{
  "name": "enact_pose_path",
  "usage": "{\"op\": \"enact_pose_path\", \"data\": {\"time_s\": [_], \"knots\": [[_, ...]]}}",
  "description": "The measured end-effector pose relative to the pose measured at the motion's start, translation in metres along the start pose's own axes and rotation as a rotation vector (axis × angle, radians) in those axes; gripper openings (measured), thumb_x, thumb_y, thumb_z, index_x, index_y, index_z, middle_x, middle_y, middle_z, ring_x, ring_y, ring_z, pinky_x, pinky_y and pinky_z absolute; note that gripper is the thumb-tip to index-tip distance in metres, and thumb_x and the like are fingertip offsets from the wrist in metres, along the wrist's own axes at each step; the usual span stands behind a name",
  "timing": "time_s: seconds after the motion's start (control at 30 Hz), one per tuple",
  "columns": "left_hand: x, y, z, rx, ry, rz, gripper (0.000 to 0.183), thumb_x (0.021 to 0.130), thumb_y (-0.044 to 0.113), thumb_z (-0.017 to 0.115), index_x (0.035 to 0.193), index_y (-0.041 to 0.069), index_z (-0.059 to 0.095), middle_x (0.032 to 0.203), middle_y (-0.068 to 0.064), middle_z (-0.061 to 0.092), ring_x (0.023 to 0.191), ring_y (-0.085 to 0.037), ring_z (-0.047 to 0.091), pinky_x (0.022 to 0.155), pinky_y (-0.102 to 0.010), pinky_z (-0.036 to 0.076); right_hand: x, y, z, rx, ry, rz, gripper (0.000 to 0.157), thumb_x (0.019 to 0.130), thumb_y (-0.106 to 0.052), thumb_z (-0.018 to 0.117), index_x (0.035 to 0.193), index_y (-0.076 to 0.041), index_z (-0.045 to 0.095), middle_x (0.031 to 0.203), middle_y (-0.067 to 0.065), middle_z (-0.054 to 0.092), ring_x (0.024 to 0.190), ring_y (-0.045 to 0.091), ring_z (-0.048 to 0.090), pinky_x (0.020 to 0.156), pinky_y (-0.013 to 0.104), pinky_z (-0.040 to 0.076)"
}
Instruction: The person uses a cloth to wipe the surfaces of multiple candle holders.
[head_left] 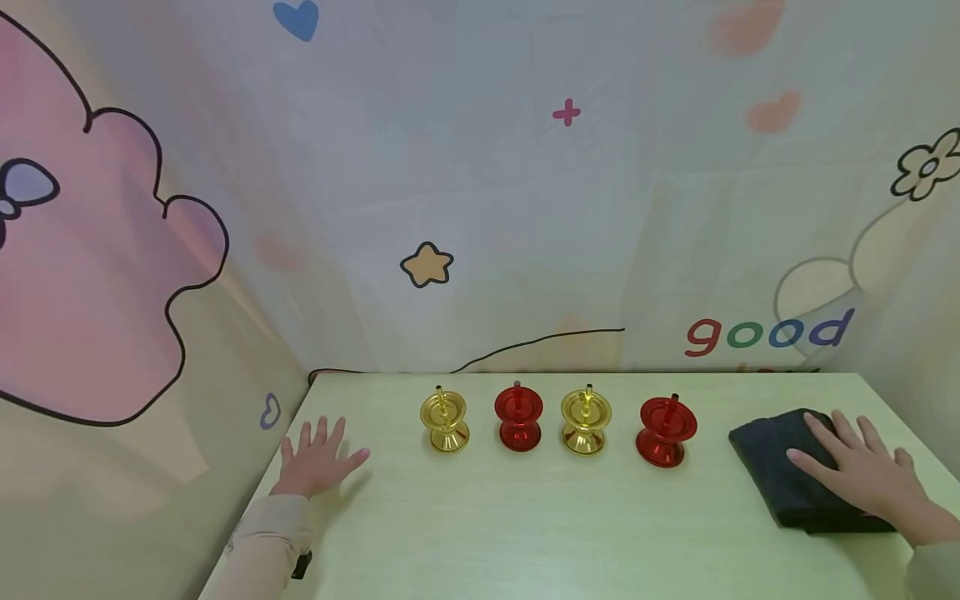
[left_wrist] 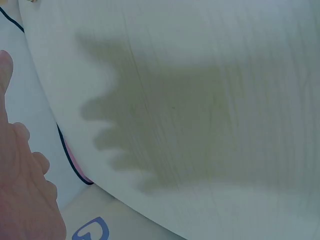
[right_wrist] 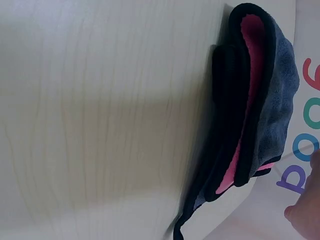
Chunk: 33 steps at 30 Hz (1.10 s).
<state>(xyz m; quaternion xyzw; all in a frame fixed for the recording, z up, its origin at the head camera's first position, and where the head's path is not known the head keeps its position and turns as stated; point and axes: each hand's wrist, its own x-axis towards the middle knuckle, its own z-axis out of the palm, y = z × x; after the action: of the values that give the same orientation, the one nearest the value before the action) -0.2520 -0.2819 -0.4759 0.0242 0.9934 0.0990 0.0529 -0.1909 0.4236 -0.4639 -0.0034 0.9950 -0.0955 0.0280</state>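
Note:
My left hand [head_left: 318, 462] is held over the left side of the table with fingers spread and nothing in it; its shadow falls on the tabletop in the left wrist view. My right hand [head_left: 866, 467] lies with straight, spread fingers over a folded dark cloth [head_left: 780, 475] at the right; whether it touches the cloth cannot be told. In the right wrist view the cloth [right_wrist: 277, 100] shows grey pile, black edging and a pink inner side. Between the hands stand two gold candle holders [head_left: 447, 437] and two red candle holders [head_left: 519, 433], alternating in a row, all upright.
The pale wood-grain table [head_left: 525, 533] ends at a printed curtain [head_left: 510, 208] behind the row of holders. Curtain also hangs along the left and right sides. A dark strap piece [head_left: 302, 566] shows by the left sleeve [head_left: 262, 533].

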Motion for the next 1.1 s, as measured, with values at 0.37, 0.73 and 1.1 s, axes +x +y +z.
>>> {"op": "enact_pose_path", "data": {"time_s": [0.37,0.73,1.1], "knots": [[0.007,0.021,0.007,-0.034,-0.003,0.020,0.086,0.081,0.066,0.035,0.142,0.008,0.013,0.145,-0.025,0.009,0.131,-0.047,0.001,0.097,-0.067,-0.003,0.006,-0.008,0.012,0.009,0.048,-0.038,0.081,0.086,-0.058,0.037,0.143,-0.013,0.001,0.140,0.033,0.000,0.126,0.052,-0.012,0.081,0.076,0.004],[0.025,0.059,0.028,-0.150,0.098,0.123,0.089,0.078,0.060,0.050,0.143,0.011,0.013,0.146,-0.020,0.015,0.132,-0.041,0.013,0.100,-0.064,0.007,0.017,-0.026,0.025,-0.012,0.105,-0.119,0.079,0.082,-0.059,0.044,0.143,-0.020,0.012,0.141,0.030,0.014,0.125,0.054,0.004,0.079,0.078,0.012],[0.034,0.095,0.038,-0.379,0.230,0.200,0.095,0.070,0.052,0.066,0.141,0.008,0.020,0.141,-0.012,0.033,0.127,-0.031,0.034,0.102,-0.050,0.027,0.027,-0.024,0.033,0.020,0.040,-0.080,0.088,0.074,-0.065,0.050,0.141,-0.016,0.019,0.132,0.038,0.023,0.113,0.061,0.021,0.074,0.077,0.021]]}}
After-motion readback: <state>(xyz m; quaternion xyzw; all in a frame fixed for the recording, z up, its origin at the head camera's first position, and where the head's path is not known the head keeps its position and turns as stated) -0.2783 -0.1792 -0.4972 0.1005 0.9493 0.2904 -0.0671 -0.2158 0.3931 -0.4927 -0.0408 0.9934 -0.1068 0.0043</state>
